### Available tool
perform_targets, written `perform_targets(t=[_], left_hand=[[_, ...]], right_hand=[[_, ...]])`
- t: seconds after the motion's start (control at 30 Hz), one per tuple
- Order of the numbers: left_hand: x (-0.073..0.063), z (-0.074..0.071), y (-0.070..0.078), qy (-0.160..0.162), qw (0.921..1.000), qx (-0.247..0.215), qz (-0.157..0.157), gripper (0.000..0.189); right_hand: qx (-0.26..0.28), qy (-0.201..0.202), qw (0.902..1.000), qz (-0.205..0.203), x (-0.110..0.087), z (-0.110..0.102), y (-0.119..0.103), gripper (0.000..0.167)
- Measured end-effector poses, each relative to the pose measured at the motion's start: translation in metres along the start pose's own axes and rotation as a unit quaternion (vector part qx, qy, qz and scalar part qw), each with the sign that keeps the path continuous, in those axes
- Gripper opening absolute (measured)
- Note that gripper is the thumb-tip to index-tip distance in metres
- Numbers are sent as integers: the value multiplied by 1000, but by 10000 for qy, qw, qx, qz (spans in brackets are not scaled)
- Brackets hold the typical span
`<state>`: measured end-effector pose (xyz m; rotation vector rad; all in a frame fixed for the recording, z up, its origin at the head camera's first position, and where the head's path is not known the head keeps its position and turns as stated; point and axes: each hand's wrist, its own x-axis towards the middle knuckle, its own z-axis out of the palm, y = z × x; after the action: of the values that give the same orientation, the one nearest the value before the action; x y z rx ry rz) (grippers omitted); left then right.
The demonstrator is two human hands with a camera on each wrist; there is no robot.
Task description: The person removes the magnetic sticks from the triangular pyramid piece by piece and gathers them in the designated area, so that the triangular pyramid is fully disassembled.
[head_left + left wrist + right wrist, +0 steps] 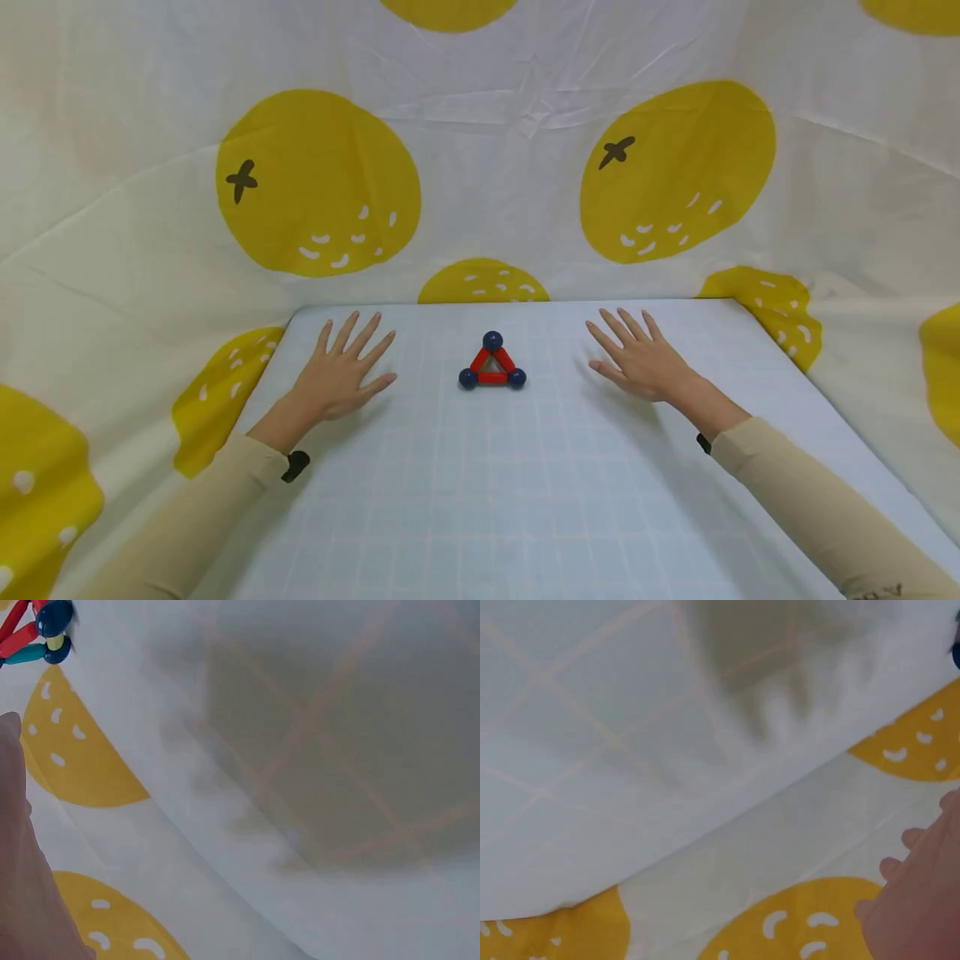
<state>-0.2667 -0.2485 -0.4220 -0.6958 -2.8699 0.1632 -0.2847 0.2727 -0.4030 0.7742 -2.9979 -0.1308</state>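
Observation:
A small structure of magnetic-looking balls and rods (492,378) stands near the far middle of the table. From above it shows a triangle of red rods with a navy ball at each corner. The left wrist view also reveals a teal rod (27,653) and a bit of yellow beneath the top navy ball (54,618). To its left, my left hand (336,379) hovers palm down with fingers spread. My right hand (641,364) does likewise on the right. Both hands hold nothing and stay apart from the structure. Only a sliver of it enters the right wrist view.
The white table (480,500) has a faint grid and casts back the hands' shadows. Behind and beside it hangs a white cloth (495,183) with large yellow fruit prints. Each wrist carries a dark band (296,466) at the sleeve cuff.

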Motion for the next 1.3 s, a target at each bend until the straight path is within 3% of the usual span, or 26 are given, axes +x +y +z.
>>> perform_targets(t=[0.3, 0.6, 0.8, 1.13, 1.3], left_hand=[[3, 5, 14, 235, 9995, -169, 121, 79], [11, 3, 19, 999, 9912, -831, 240, 73], [15, 4, 26, 1247, 9800, -1537, 187, 71], [22, 3, 39, 1153, 9618, -2484, -22, 68], [27, 5, 44, 1160, 9459, -3028, -122, 65]], right_hand=[[-3, 189, 9998, -50, -1, 6, -11, 76], [384, 518, 9978, -161, 4, 1, -17, 76], [1036, 654, 9924, -97, 6, 2, -25, 73], [2051, 786, 9755, 150, 14, 5, -40, 64], [2567, 825, 9626, 271, 17, 7, -47, 61]])
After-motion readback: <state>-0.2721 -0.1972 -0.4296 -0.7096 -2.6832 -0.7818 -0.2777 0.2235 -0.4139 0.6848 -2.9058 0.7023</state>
